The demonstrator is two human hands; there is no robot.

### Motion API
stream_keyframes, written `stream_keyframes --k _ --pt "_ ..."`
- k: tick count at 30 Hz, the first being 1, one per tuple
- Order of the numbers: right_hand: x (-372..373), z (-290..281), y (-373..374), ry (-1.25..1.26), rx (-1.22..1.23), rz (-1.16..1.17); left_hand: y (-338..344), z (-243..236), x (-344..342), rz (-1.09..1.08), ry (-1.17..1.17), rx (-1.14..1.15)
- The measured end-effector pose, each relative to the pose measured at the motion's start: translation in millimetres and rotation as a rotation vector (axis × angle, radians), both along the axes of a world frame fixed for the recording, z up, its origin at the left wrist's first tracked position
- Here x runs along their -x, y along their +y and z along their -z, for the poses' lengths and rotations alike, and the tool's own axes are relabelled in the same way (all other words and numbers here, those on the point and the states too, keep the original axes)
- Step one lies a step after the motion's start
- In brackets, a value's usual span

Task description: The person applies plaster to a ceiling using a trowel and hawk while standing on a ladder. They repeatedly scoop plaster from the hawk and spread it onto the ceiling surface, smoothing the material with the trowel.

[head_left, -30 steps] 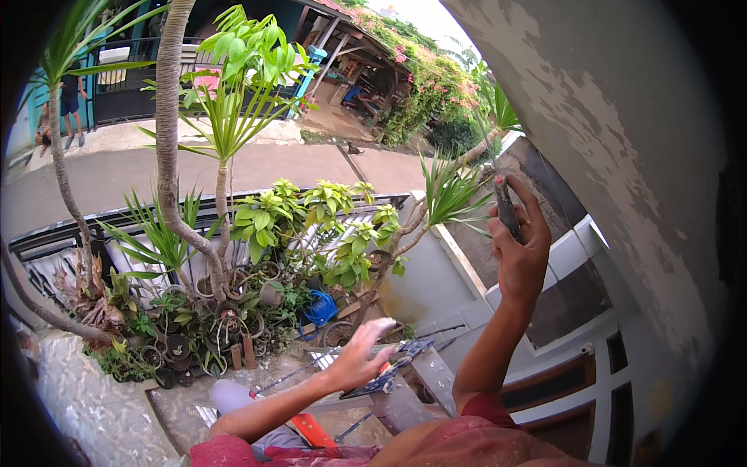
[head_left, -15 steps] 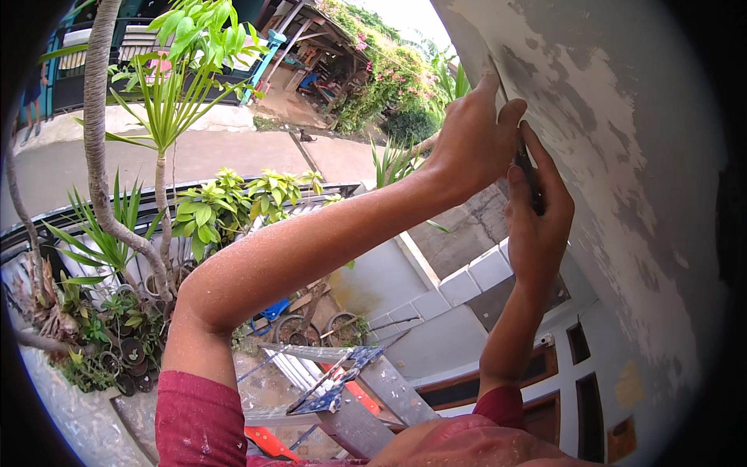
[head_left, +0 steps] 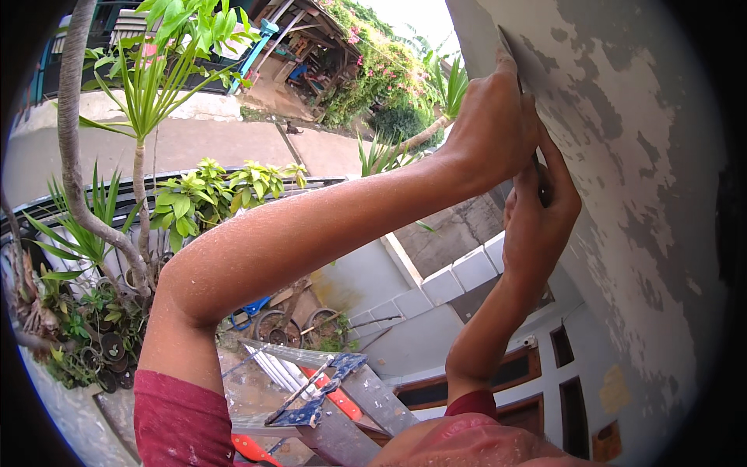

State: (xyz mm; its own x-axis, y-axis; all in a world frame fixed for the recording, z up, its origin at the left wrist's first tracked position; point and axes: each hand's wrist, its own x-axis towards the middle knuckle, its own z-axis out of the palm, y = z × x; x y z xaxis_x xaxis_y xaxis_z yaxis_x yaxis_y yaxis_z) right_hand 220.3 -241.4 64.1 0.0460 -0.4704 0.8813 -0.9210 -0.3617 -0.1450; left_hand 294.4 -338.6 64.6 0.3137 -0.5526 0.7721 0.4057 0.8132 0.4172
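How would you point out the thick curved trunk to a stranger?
Start at the road crossing the picture's upper left. In front of it rises a thick grey trunk, reaching the picture's top edge. It curves in a long sweep, unlike the thinner, straighter trunk just to its right.

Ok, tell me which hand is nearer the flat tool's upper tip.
Left: the left hand has a finger just below the tool's upper tip; the right hand holds the tool farther down.
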Motion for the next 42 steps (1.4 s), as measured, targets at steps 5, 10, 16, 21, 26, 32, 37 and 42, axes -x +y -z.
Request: stream_keyframes --k 5,10,16,21,26,32,37,42 --pt "5.7 0.7 -6.9 -0.001 0.025 -0.065 1.7 0.4 6.3 0.1 0.069 -0.002" --pt "13.0 0.5 -9.3 -0.042 0.016 -0.034 7.1 0.8 7.3 0.125 0.079 0.022" --pt "6.6 -7.5 -1.4 -0.086 -0.064 0.017 10.7 -1.3 5.2 0.132 0.078 0.011" --pt "20.1 -3.8 -7.4 -0.06 -0.004 -0.092 9.7 0.1 14.2 0.046 0.073 0.05" --pt "26.3 -6.1 -7.0 -0.127 -0.055 -0.058 2.2 0.0 19.4 0.058 0.045 0.024" --pt "30.4 -10.9 -16.9 -0.062 -0.01 -0.089 -5.6 -4.2 21.3 0.054 0.024 -0.005" --pt "29.6 -10.5 -6.0 -0.087 -0.083 0.004 -5.6 -3.6 29.7 -0.009 0.052 0.063" --pt "42.1 -3.7 -10.7 -0.115 -0.07 -0.086 -6.6 0.0 27.6 0.152 0.027 0.024"
